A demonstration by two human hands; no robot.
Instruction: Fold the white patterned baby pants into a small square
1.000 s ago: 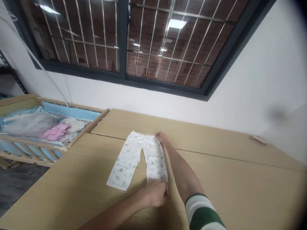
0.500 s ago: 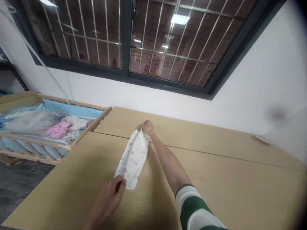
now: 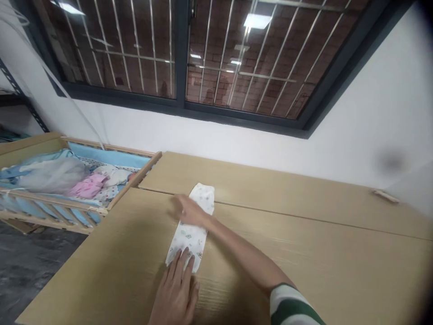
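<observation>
A narrow strip of white printed cloth (image 3: 190, 234), apparently folded, lies flat on the tan tabletop (image 3: 287, 262). My left hand (image 3: 177, 286) rests on its near end, open, with the fingers stretched out flat. Across the cloth's middle reaches my right hand (image 3: 191, 211), just over it or touching it; I cannot tell which. Motion blurs the right fingers, which point left past the cloth's edge. The far end of the cloth shows beyond that hand, while part of the middle is hidden under it.
At the left stands a wooden crib (image 3: 145, 168) with blue lining, holding a pink cloth (image 3: 88, 186) and white netting (image 3: 56, 174). A seam crosses the tabletop. Behind it are a white wall and a barred window (image 3: 237, 67). A small flat piece (image 3: 385, 196) lies far right.
The cloth, held stretched between both hands before, now lies flat on the table. My left hand has opened onto its near end. My right hand has let go of the far end and moved nearer and left.
</observation>
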